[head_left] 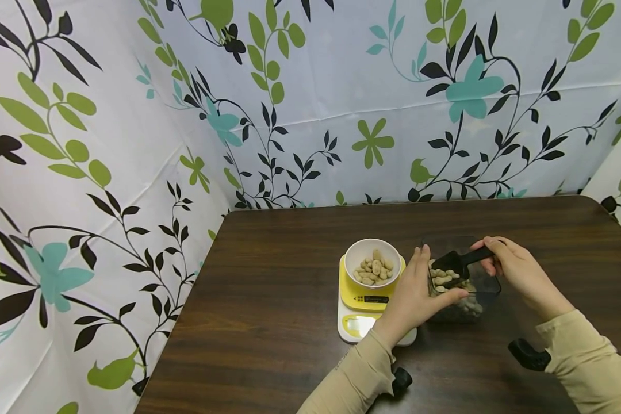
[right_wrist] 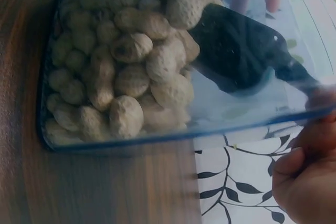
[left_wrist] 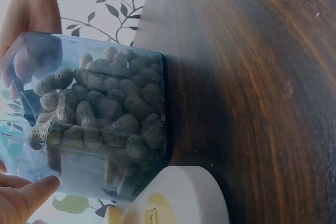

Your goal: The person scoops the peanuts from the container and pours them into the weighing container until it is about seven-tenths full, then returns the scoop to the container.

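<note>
A clear box (head_left: 489,286) of unshelled peanuts (left_wrist: 105,98) stands on the table. My left hand (head_left: 411,290) holds its near-left corner, thumb along the front wall and fingers up the left side. My right hand (head_left: 517,270) grips the handle of a black scoop (head_left: 457,263). The scoop's head is inside the box among the peanuts, and shows through the wall in the right wrist view. Left of the box, a white bowl (head_left: 355,251) with several peanuts (head_left: 375,267) sits on a yellow and white kitchen scale (head_left: 344,322), which my left hand partly covers.
Under everything lies a dark wooden table (head_left: 269,299). A white curtain (head_left: 321,103) with leaf and flower prints hangs behind it and on the left. Dark wrist mounts (head_left: 528,353) stick out beneath both sleeves.
</note>
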`<state>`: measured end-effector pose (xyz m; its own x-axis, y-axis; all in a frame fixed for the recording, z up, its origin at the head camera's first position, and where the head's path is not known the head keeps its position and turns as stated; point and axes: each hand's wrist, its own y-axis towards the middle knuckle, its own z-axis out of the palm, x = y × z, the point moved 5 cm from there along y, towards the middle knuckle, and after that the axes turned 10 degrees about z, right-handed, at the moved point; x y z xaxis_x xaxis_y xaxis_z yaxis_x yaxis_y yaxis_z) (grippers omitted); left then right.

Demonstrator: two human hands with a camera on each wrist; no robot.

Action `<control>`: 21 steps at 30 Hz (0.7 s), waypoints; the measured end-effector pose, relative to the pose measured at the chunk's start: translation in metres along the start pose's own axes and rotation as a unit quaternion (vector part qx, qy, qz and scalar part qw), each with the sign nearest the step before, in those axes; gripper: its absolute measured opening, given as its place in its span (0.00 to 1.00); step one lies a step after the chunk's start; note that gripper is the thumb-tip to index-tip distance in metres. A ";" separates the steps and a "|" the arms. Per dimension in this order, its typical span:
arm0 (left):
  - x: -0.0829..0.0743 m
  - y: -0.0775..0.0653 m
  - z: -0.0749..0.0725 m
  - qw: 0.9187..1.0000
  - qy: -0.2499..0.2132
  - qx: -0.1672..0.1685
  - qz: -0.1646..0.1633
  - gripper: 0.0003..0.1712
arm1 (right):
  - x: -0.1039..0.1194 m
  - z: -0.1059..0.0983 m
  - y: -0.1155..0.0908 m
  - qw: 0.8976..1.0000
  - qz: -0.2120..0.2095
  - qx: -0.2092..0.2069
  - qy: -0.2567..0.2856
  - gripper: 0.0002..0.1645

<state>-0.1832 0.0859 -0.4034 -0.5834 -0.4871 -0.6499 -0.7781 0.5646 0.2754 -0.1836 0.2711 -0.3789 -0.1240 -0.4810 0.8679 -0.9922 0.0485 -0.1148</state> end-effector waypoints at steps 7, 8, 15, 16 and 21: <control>0.001 0.000 0.000 1.000 0.002 0.003 -0.002 0.55 | -0.006 0.001 -0.001 0.998 0.030 -0.011 0.062 0.24; 0.001 0.000 0.000 1.000 0.001 0.003 -0.003 0.55 | -0.007 0.001 -0.001 0.996 0.032 -0.008 0.087 0.23; 0.002 -0.001 0.000 1.000 -0.001 0.002 -0.004 0.54 | -0.011 0.007 0.000 0.950 0.021 0.032 0.311 0.16; 0.001 -0.001 0.000 1.000 -0.001 0.002 -0.003 0.54 | -0.011 0.007 0.000 0.945 0.018 0.034 0.324 0.16; 0.001 -0.001 0.000 1.000 -0.011 -0.001 0.003 0.54 | -0.010 0.009 -0.003 0.913 -0.005 0.044 0.405 0.17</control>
<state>-0.1829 0.0843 -0.4042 -0.5828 -0.4688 -0.6637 -0.7749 0.5666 0.2802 -0.1797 0.2677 -0.3919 -0.1194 0.3267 0.9375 -0.9928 -0.0406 -0.1123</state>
